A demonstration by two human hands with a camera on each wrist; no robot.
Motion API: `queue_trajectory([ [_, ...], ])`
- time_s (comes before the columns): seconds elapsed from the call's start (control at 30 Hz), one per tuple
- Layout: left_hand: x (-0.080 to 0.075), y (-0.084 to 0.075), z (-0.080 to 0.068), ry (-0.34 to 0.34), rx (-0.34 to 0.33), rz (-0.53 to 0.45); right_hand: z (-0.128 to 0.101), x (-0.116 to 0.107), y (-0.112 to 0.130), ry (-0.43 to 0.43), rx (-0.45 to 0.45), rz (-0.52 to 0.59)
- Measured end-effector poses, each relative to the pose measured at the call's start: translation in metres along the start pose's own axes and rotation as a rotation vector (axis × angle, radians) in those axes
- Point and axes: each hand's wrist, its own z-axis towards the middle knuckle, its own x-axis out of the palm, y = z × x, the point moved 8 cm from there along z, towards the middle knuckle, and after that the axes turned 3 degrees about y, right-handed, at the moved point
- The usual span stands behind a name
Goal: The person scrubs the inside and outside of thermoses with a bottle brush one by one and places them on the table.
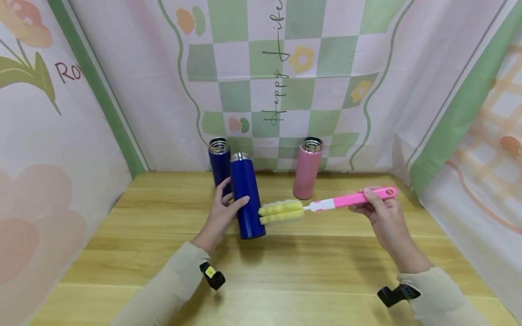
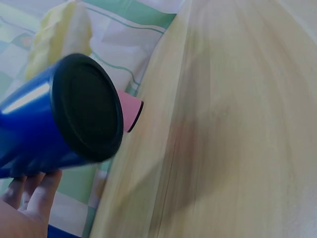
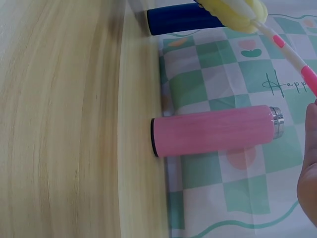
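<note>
My left hand [image 1: 222, 213] grips a blue thermos bottle [image 1: 248, 199], lidless and tilted slightly, lifted off the table. Its black base [image 2: 88, 106] faces the left wrist camera. In my right hand [image 1: 383, 219] is the pink handle [image 1: 363, 198] of a bottle brush, held level with its yellow sponge head [image 1: 283, 212] pointing left. The sponge overlaps the lower right side of the blue bottle in the head view. Fingers of the left hand [image 2: 32, 203] curl under the bottle in the left wrist view.
Behind the held bottle stands a second, darker blue bottle [image 1: 219, 163], its top uncovered. A pink bottle [image 1: 307, 170] stands upright near the back edge of the wooden table [image 1: 302, 280]. Patterned curtains [image 1: 269, 95] hang behind and at both sides.
</note>
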Motion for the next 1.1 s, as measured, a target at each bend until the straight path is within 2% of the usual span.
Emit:
queue_trajectory([
  [0.2,-0.001,-0.002,-0.001,0.004,-0.009,-0.066,-0.001,-0.007,-0.001,-0.006,0.037,-0.02],
  [0.33,-0.001,-0.001,-0.001,0.013,-0.021,-0.084,-0.002,-0.008,-0.001,-0.009,0.042,0.004],
  [0.63,0.007,0.0,-0.004,0.074,-0.044,-0.16,0.001,-0.003,-0.004,-0.016,0.042,0.049],
  [0.93,0.012,0.008,-0.003,0.099,-0.084,-0.096,0.007,0.0,-0.003,-0.032,0.051,-0.009],
  [1.1,0.011,0.009,-0.003,0.101,-0.101,-0.012,0.009,0.001,-0.001,-0.039,0.054,-0.038],
])
